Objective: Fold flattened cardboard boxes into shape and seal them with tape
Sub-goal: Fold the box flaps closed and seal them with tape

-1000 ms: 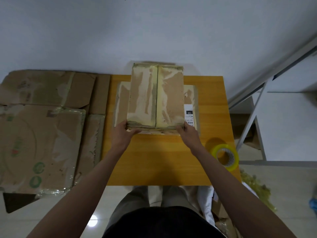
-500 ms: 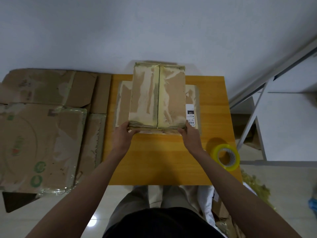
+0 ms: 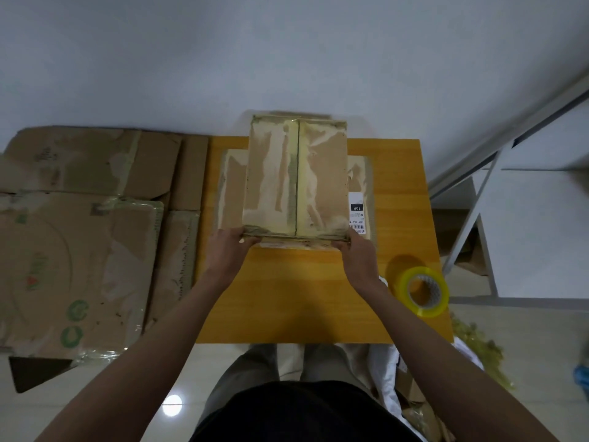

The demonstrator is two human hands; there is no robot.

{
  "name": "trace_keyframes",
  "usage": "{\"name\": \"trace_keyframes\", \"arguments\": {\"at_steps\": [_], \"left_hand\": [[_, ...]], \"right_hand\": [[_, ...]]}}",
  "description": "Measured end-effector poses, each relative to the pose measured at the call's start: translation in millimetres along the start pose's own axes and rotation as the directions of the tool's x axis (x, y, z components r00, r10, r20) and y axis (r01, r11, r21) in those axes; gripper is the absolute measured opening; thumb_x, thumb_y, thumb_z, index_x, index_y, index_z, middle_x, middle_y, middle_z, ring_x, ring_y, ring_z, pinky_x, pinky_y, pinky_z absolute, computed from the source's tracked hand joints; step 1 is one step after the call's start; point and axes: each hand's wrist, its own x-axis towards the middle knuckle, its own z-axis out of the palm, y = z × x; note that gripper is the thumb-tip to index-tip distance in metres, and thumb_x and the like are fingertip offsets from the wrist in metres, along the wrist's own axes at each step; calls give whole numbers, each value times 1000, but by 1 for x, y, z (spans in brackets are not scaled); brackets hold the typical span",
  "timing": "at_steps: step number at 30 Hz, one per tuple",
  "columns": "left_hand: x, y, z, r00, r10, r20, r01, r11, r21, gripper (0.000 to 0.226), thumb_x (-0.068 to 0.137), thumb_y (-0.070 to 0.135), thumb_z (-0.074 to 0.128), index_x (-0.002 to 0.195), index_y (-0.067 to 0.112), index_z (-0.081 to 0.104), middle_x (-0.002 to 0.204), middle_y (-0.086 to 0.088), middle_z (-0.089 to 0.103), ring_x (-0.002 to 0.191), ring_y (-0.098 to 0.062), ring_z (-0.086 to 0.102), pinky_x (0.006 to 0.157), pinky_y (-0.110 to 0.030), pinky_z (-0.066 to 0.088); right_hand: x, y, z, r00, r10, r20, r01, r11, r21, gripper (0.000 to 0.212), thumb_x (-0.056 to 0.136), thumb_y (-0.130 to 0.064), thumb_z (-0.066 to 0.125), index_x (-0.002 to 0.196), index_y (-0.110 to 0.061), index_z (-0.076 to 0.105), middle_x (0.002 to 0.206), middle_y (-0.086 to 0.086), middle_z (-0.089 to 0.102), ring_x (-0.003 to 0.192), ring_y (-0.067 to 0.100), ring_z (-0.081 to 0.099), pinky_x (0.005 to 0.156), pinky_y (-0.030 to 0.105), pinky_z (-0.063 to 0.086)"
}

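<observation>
Box [image 3: 296,177] lengthwise away, hands [image 3: 227,250] at near corners

Person seen from the head cam: both forearms bare, no sleeves in view, nothing on either wrist. Left hand [image 3: 227,254] and right hand [image 3: 357,256] bare too, no gloves or rings visible. Dark, near-black top [image 3: 302,413] fills the bottom centre. Just beyond the top, grey-khaki trousers [image 3: 255,365], both legs visible, fabric plain. Feet can't be made out.
</observation>
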Motion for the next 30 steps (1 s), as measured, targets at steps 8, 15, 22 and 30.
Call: {"name": "trace_keyframes", "arguments": {"at_steps": [8,15,22,30], "left_hand": [[28,9,-17,979,-176,104,199,937,-287,70,91,59,61,140,9,55,126,-7,68,108,-25,66,86,-34,52],[60,34,-35,978,-173,116,198,944,-262,52,90,38,65,135,12,59,124,-7,67,106,-27,64,87,-40,56],[88,23,-77,968,-99,231,111,993,-39,45,85,24,67,126,7,60,115,-13,65,95,-30,62,73,-36,51],[84,9,-81,928,-68,366,50,997,59,81,75,30,82,143,10,44,129,-12,59,105,-28,59,81,-36,51]], "right_hand": [[33,-7,-36,969,124,213,-190,925,329,63,89,-57,64,144,-29,49,133,-12,56,117,5,54,89,31,50],[38,-33,-28,978,118,174,-183,883,432,47,99,-10,52,144,-22,46,130,-5,57,120,16,56,89,35,54],[23,-57,-18,979,115,171,-178,888,423,45,96,-9,59,138,-12,44,121,0,57,99,14,58,69,23,50],[-6,-57,-5,904,219,369,-355,864,356,49,87,-1,67,121,-12,33,122,16,49,107,35,59,80,55,58]]}}
